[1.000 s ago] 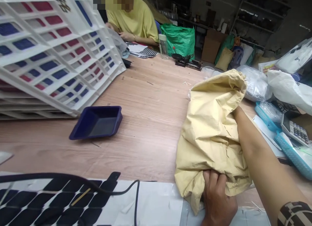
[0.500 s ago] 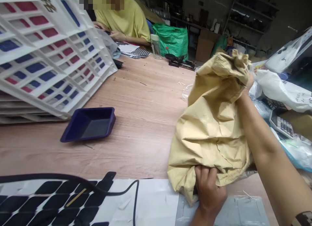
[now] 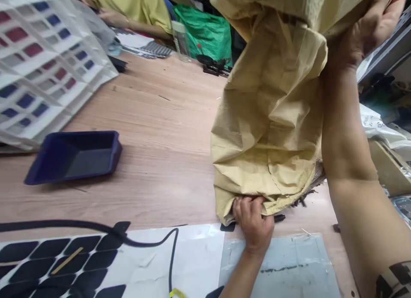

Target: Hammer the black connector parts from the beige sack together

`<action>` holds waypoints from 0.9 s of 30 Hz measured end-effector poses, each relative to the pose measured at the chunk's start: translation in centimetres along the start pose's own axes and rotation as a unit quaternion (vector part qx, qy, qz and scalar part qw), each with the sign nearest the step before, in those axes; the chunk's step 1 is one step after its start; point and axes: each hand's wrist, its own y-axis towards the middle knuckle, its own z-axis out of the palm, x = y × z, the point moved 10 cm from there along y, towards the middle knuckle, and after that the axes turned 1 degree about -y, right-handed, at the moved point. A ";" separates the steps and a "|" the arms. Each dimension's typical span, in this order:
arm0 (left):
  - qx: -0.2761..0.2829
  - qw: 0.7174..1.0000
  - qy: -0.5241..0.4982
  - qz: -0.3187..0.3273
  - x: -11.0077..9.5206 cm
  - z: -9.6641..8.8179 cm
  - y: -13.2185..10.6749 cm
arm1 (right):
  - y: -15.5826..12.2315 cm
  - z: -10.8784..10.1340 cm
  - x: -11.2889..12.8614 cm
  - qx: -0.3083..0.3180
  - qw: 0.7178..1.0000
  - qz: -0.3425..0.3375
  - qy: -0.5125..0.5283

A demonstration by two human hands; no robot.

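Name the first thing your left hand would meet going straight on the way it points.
The tan bag: the left hand grips its lower edge, fingers pointing away into it. What lies directly behind the bag is hidden, so anything further is unclear.

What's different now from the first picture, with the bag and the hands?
The right hand has risen, lifting the upper part of the tan bag past the picture's top edge. That hand, hidden behind the bag at first, now shows. Nothing was visibly let go. The view has shifted as well. The left hand still grips the bag's lower edge; the blue tray stays on the table.
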 end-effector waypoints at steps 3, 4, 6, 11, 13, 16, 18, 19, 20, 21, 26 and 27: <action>0.015 1.000 0.016 -0.015 0.8 0.5 -0.1 | -3.6 2.5 4.1 -0.028 0.973 -0.069 -0.221; 0.017 1.000 0.016 -0.021 1.1 0.5 -0.1 | -5.3 3.1 5.4 -0.039 0.961 -0.090 -0.257; 0.024 0.999 0.009 -0.032 1.4 0.7 -0.1 | -8.5 3.8 6.9 -0.057 0.944 -0.084 -0.313; 0.032 0.998 0.004 -0.051 1.9 0.9 0.0 | -14.1 4.8 8.8 -0.057 0.909 -0.053 -0.409; 0.034 0.998 0.004 -0.057 2.1 1.0 0.0 | -15.6 4.6 8.8 -0.030 0.861 -0.010 -0.507; 0.043 0.996 0.003 -0.072 2.6 1.1 -0.1 | -17.8 2.8 7.4 0.088 0.759 0.129 -0.632; 0.056 0.995 -0.001 -0.078 2.8 1.2 -0.2 | -19.7 1.2 8.1 0.167 0.720 0.215 -0.639; 0.063 0.995 -0.003 -0.081 2.9 1.2 -0.2 | -20.6 0.6 9.5 0.189 0.711 0.243 -0.633; 0.071 0.994 -0.007 -0.084 2.9 1.3 -0.2 | -21.4 0.1 11.7 0.202 0.690 0.260 -0.645; 0.076 0.993 -0.010 -0.088 3.0 1.4 -0.2 | -22.5 0.0 14.5 0.222 0.656 0.266 -0.671; 0.074 0.994 -0.011 -0.079 2.9 1.4 -0.2 | -32.1 3.2 34.6 0.218 0.470 0.268 -0.812; 0.072 0.995 -0.009 -0.074 2.8 1.3 -0.3 | -34.7 4.3 39.0 0.193 0.430 0.250 -0.846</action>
